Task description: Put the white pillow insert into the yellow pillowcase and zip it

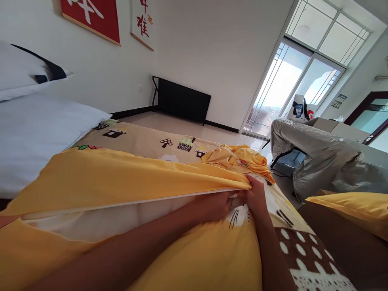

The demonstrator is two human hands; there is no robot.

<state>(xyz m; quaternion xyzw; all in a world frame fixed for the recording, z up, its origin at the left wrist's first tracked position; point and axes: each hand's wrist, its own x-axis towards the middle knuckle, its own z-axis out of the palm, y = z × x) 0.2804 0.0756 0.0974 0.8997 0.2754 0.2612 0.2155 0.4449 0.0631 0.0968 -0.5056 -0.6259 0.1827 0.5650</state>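
A yellow pillowcase (pixel 121 178) lies across the bed with its long side gaping, and a white pillow (pixel 100 220) shows inside the gap. My left hand (pixel 216 206) is closed at the right end of that gap, on something small and white that I cannot make out. My right hand (pixel 256 194) pinches the yellow edge of the pillowcase just beside it. Both hands touch at the corner of the opening.
A crumpled yellow cloth (pixel 239 159) lies further along the patterned bedsheet (pixel 145 141). White pillows (pixel 36 133) are stacked at the left. A yellow pillow (pixel 357 206) sits at the right, beyond it a silver-covered table (pixel 321 157) and glass balcony doors (pixel 285 89).
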